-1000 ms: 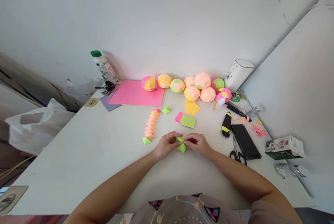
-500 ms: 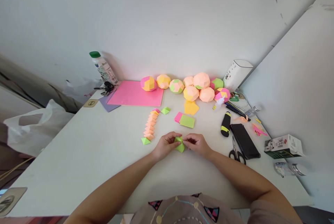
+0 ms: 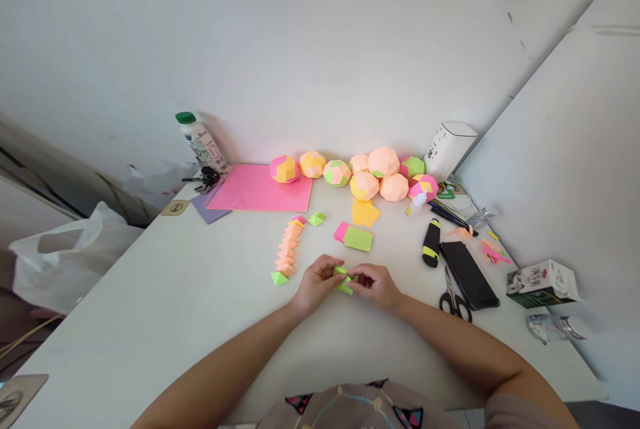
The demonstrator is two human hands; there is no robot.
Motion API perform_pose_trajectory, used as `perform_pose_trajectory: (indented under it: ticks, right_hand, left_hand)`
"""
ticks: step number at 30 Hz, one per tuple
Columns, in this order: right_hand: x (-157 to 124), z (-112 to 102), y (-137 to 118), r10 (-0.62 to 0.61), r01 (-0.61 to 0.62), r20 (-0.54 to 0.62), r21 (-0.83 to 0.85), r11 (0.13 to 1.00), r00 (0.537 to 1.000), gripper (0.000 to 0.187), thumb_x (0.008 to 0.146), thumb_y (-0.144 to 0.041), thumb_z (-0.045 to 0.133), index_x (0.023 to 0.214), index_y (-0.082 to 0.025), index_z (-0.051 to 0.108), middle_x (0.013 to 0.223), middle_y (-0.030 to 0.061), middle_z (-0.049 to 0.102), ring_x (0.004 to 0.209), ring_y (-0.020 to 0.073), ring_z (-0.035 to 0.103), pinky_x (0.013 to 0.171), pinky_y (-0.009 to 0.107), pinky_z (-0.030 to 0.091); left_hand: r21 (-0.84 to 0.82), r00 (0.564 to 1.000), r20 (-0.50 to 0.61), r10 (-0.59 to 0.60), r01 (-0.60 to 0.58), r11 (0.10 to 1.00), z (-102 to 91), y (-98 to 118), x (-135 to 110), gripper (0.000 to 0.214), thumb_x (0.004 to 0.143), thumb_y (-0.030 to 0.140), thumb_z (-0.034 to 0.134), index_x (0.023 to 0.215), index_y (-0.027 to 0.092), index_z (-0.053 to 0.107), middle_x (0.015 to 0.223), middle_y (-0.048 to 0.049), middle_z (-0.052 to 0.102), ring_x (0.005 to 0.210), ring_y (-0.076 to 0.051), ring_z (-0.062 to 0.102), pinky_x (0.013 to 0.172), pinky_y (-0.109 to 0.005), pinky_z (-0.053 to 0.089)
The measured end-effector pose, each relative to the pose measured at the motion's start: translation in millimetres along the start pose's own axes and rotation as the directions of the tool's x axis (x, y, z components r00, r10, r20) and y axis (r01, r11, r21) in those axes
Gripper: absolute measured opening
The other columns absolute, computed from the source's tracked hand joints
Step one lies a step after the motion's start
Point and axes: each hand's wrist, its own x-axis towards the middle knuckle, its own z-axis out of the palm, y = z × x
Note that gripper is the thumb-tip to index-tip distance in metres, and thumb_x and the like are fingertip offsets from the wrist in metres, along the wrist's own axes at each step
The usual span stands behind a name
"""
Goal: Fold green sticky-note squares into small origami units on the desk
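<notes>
Between my hands is a green folded paper piece (image 3: 343, 288), partly covered by the fingers. My left hand (image 3: 317, 282) pinches it from the left, thumb and fingertips closed on it. My right hand (image 3: 376, 285) grips its right side, with the other fingers curled in. Just beyond lie a green paper pad (image 3: 359, 238) and a pink paper pad (image 3: 341, 231) partly under it. To the left runs a row of peach folded paper units (image 3: 288, 248), with a green folded unit (image 3: 280, 278) at its near end and another green unit (image 3: 317, 218) beside its far end.
Several faceted paper balls (image 3: 384, 162) line the wall, some near a pink board (image 3: 260, 192). Yellow paper (image 3: 365, 213) lies before them. On the right are a box cutter (image 3: 431, 242), scissors (image 3: 454, 298), a black phone (image 3: 470, 274) and a milk carton (image 3: 543, 284). A bottle (image 3: 200, 139) stands back left.
My right fingers have shifted on the green paper and curled more, and the paper looks more folded over. The camera view has tilted slightly, so the background sits a little lower.
</notes>
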Motion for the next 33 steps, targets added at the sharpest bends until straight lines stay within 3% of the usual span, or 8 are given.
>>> perform_pose_trajectory:
  ticks: [6, 12, 19, 27, 30, 33]
  right_hand:
    - [1.2, 1.7, -2.3, -0.028, 0.024, -0.054, -0.069, 0.997, 0.998, 0.017, 0.076, -0.032, 0.06, 0.08, -0.017, 0.069, 0.061, 0.0037, 0.063, 0.046, 0.0126, 0.05, 0.045, 0.025, 0.042]
    - [2.0, 2.2, -4.9, -0.029, 0.025, -0.084, -0.058, 0.998, 0.996, 0.017, 0.078, -0.03, 0.058, 0.077, -0.018, 0.069, 0.058, 0.0029, 0.063, 0.046, 0.012, 0.049, 0.045, 0.024, 0.041]
    - [5.6, 2.1, -2.5, 0.051, -0.051, -0.074, 0.0, 0.999, 0.996, 0.015, 0.077, -0.03, 0.06, 0.08, -0.018, 0.067, 0.061, 0.0011, 0.059, 0.049, 0.0111, 0.046, 0.047, 0.024, 0.041]
    - [25.6, 11.5, -11.5, 0.188, -0.17, -0.13, 0.141, 0.975, 0.973, 0.019, 0.071, -0.03, 0.065, 0.085, -0.018, 0.067, 0.056, -0.0033, 0.047, 0.051, 0.0107, 0.041, 0.049, 0.024, 0.039]
    - [35.6, 17.4, -5.6, 0.195, -0.174, -0.142, 0.149, 0.973, 0.97, 0.02, 0.07, -0.029, 0.066, 0.087, -0.018, 0.068, 0.051, -0.006, 0.037, 0.048, 0.01, 0.036, 0.047, 0.024, 0.037]
    - [41.0, 18.3, 3.0, 0.192, -0.17, -0.152, 0.151, 0.974, 0.97, 0.024, 0.07, -0.03, 0.067, 0.091, -0.018, 0.068, 0.051, -0.0054, 0.041, 0.048, 0.0104, 0.038, 0.048, 0.024, 0.039]
  left_hand:
    - [0.081, 0.999, -0.014, 0.036, -0.035, 0.996, -0.1, -7.9, 0.2, 0.024, 0.07, 0.034, 0.069, 0.088, 0.019, 0.062, 0.084, 0.0017, 0.042, 0.06, -0.006, 0.043, 0.053, -0.02, 0.042]
    - [0.251, 0.993, 0.086, 0.083, -0.102, 0.963, -2.2, -3.2, -2.2, 0.022, 0.076, 0.031, 0.063, 0.095, 0.02, 0.065, 0.111, -0.0069, 0.044, 0.06, -0.006, 0.046, 0.052, -0.023, 0.046]
    - [0.265, 0.991, 0.014, 0.133, -0.132, 0.955, 2.0, 1.2, -4.8, 0.016, 0.077, 0.031, 0.061, 0.084, 0.017, 0.066, 0.086, -0.0049, 0.056, 0.071, -0.013, 0.054, 0.055, -0.023, 0.046]
    - [0.062, 0.982, -0.153, -0.107, 0.117, 0.991, 12.4, 26.4, -7.1, 0.028, 0.073, 0.039, 0.063, 0.087, 0.015, 0.066, 0.07, -0.0024, 0.062, 0.062, -0.013, 0.056, 0.059, -0.026, 0.048]
    - [0.054, 0.964, -0.199, -0.176, 0.19, 0.98, 10.9, 30.4, 0.7, 0.03, 0.073, 0.041, 0.062, 0.082, 0.014, 0.068, 0.065, -0.0022, 0.061, 0.059, -0.014, 0.055, 0.056, -0.025, 0.046]
    - [0.099, 0.957, -0.231, -0.178, 0.205, 0.974, 7.4, 25.5, 8.2, 0.03, 0.074, 0.042, 0.06, 0.083, 0.015, 0.069, 0.063, -0.0013, 0.062, 0.056, -0.013, 0.053, 0.052, -0.024, 0.042]
